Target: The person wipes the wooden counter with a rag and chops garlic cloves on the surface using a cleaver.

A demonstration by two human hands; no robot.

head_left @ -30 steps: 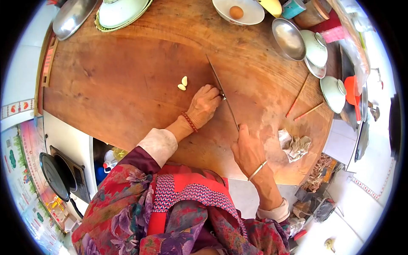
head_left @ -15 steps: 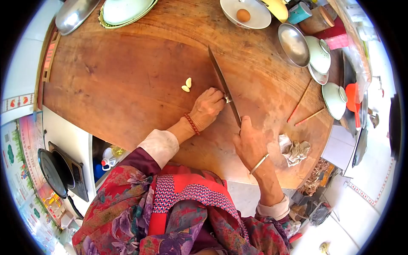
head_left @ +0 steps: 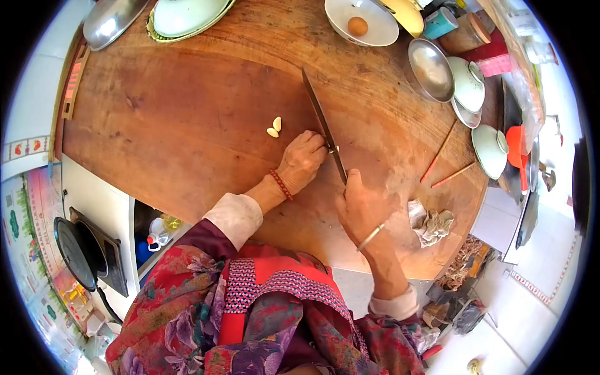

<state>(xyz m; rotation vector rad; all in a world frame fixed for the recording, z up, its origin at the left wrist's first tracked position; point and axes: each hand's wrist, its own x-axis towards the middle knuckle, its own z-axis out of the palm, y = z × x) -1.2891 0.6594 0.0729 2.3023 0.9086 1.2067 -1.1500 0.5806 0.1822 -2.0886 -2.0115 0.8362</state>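
Note:
My right hand [head_left: 365, 203] is wrapped round the handle of a kitchen knife [head_left: 317, 106], whose long dark blade points away from me and stands edge-down on the wooden table. My left hand [head_left: 303, 157] is closed, fingertips bent against the blade's left side, pressing a garlic clove that they mostly hide. A small pale bit of garlic [head_left: 337, 149] shows just right of the blade. Two peeled garlic cloves [head_left: 275, 127] lie together on the wood, up and left of my left hand.
A white bowl [head_left: 378, 31] with an egg [head_left: 357, 26] stands at the back. Metal and upturned pale bowls [head_left: 489, 152] line the right side. Two chopsticks [head_left: 440, 150] and a crumpled cloth [head_left: 431, 225] lie right of my right hand. A covered dish [head_left: 184, 15] sits at back left.
My right hand and the knife have shifted slightly left and toward my left hand, with the right wrist turned a little. My left hand has barely moved.

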